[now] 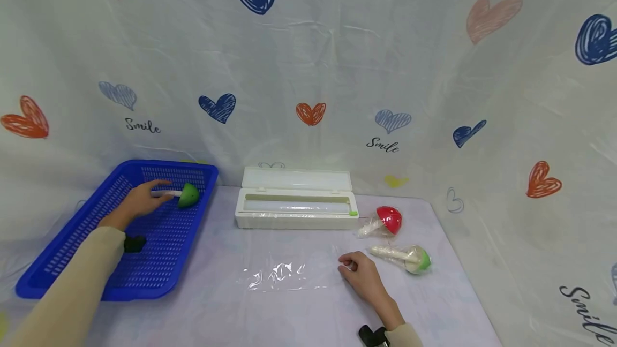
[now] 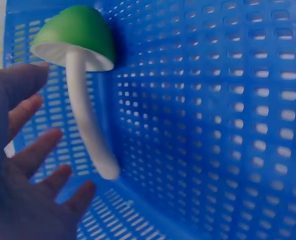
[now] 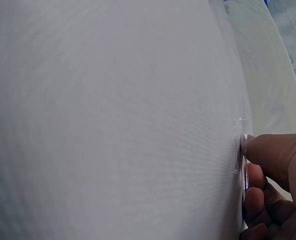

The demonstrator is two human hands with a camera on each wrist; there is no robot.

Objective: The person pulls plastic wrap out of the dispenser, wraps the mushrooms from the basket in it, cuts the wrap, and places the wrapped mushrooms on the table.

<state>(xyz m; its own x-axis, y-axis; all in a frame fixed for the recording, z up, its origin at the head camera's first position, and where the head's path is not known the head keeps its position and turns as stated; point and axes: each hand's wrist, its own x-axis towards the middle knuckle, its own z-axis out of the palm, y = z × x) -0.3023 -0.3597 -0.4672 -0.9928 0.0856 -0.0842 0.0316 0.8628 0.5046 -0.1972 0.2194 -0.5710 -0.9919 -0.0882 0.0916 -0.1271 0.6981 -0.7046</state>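
Note:
A toy mushroom with a green cap and white stem leans in the blue basket. My left hand reaches in beside the stem, thumb and fingers spread apart; the left wrist view shows a gap between hand and stem. On the table, a sheet of clear plastic film lies flat. At its right edge my right hand pinches the film between thumb and fingers, as the right wrist view shows. A white cling film dispenser stands behind the sheet with its lid raised.
To the right lie two film-wrapped mushrooms, one with a red cap, one with a green cap. A dark green object sits in the basket, partly hidden by my left sleeve. A black object is by my right wrist.

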